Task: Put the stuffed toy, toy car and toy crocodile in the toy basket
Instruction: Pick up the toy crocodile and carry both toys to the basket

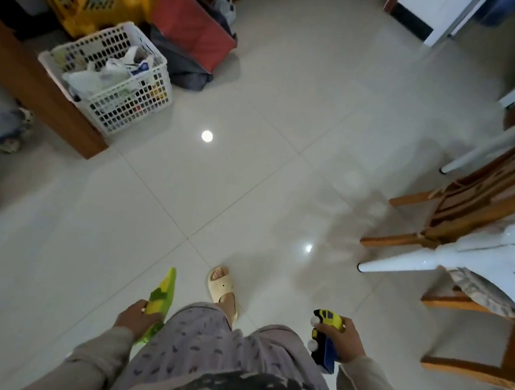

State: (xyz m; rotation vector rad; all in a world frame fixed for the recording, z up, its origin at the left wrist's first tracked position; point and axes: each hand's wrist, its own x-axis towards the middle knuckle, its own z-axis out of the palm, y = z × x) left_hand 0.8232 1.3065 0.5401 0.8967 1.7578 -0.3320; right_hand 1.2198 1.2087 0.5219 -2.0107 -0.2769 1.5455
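Down at seven o'clock, the left grip is clamped on the green toy crocodile, snout pointing forward. At five o'clock the right grip is wrapped round the yellow toy car. Well apart at ten o'clock, the white toy basket stands on the tiled floor.

One crocodile, one car, perhaps two chairs.
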